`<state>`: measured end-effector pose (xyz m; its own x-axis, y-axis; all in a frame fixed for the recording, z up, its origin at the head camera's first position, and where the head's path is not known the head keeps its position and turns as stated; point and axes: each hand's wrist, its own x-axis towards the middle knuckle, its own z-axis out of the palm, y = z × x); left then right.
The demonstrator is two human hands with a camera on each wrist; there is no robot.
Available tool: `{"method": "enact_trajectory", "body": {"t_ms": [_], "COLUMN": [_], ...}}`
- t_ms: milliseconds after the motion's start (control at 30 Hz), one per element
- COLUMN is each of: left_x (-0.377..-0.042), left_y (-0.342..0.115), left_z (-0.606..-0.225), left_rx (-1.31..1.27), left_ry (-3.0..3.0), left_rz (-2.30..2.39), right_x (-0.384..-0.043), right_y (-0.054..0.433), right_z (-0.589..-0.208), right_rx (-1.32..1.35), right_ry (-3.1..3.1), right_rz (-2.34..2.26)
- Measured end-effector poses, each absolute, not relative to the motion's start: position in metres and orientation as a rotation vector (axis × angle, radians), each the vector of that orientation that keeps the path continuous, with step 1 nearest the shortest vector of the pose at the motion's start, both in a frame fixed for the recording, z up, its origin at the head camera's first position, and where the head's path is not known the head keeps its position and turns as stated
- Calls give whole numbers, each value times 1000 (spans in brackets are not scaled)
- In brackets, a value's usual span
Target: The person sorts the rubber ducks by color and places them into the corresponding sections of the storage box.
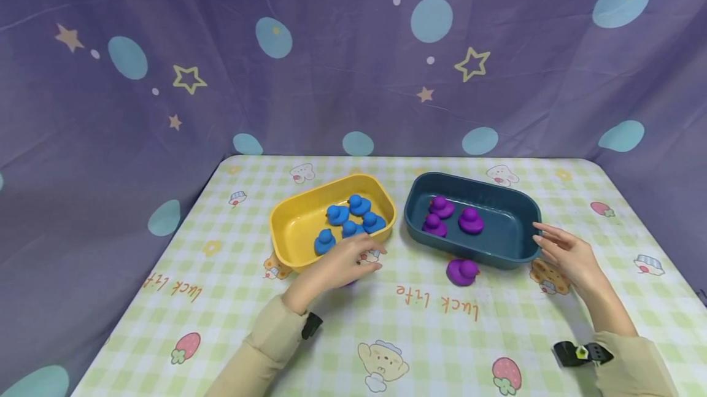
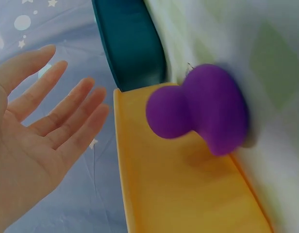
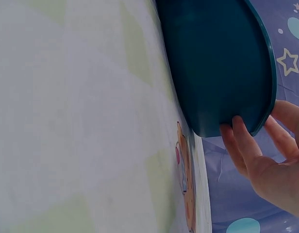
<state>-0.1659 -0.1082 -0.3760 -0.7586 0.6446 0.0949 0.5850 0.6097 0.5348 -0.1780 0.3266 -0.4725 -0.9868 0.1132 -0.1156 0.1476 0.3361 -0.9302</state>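
My left hand (image 1: 342, 261) hovers, fingers extended, over the front edge of a yellow tub (image 1: 289, 234). Below it sits a purple rubber duck (image 2: 215, 109), mostly hidden in the head view but plain in the left wrist view, apart from the fingers. Several blue rubber ducks (image 1: 359, 205) lie inside the yellow tub. Beside the right end of a dark teal tub (image 1: 505, 234), my right hand (image 1: 569, 256) has its fingertips at the outer wall, fingers lightly bent. That tub contains three purple rubber ducks (image 1: 471, 221). Another purple duck (image 1: 463, 272) stands on the cloth before it.
A green checked tablecloth (image 1: 431, 348) with printed strawberries and bears covers the table. Behind and at the left hangs a purple curtain (image 1: 331, 96) with stars and blue ovals. The two tubs stand side by side with a narrow gap between them.
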Motion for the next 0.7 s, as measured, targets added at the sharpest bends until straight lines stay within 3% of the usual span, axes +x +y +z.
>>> {"method": "enact_trajectory", "body": {"t_ms": [700], "left_x": [-151], "left_y": [-131], "left_z": [-392], "left_rx": [1011], "left_ry": [2740], "left_rz": [864], "right_x": [-178], "right_y": [328], "right_z": [-474], "right_rx": [229], "right_ry": [2549], "right_rz": [-1776]}}
